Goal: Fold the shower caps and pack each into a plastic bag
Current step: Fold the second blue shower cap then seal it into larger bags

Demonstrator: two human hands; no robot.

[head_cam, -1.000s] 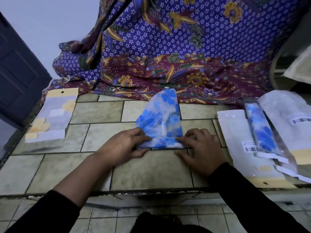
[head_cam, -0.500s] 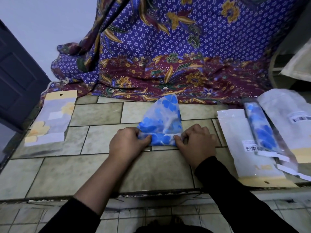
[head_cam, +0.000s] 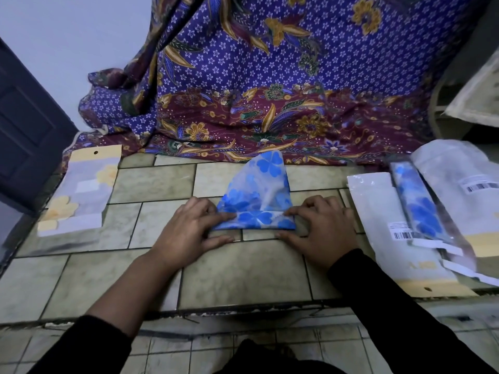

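Now the fingers [head_cam: 225, 215] of the left hand [head_cam: 189, 230] lie over the left end of a turned-up band along the near edge of a translucent shower cap printed with blue flowers [head_cam: 256, 190]. The thumb sits just under that edge, pinching it. The right hand [head_cam: 321, 228] pinches the band's right end, knuckles raised. The cap lies flat, cone-shaped, point away, on the grey-green tiled counter [head_cam: 243, 273] between both hands. To the right lies a white plastic bag with a barcode label [head_cam: 383, 211], overlapped by a clear bag holding a folded blue cap [head_cam: 421, 209]. Far left rests a bag with a yellow-flowered cap [head_cam: 81, 190]. Purple batik cloth [head_cam: 270, 76] drapes behind.
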